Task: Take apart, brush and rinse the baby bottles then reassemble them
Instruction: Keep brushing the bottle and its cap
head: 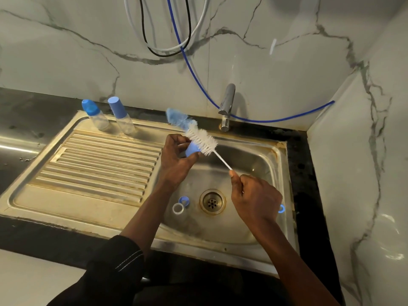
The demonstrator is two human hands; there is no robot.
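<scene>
While the left hand (176,159) is gripping a small blue cap (191,150), the right hand (256,199) is pinching the brush (202,140) by its thin stem, bristles touching the cap up and left of that hand. Cap is likely handling light, rigid, slippery when wet; its sides are offering the best hold.

two capped bottles are counted: the left bottle (95,117) and the right bottle (122,119). one brush (202,140) and one blue cap (191,150) are seen. three rings are counted in the one sink (254,155): a blue ring (184,200), a clear ring (178,209) and a second blue ring (281,209). one tap (227,107), one drain (212,202) and two hands, the left hand (176,160) and the right hand (256,195), are counted.
</scene>
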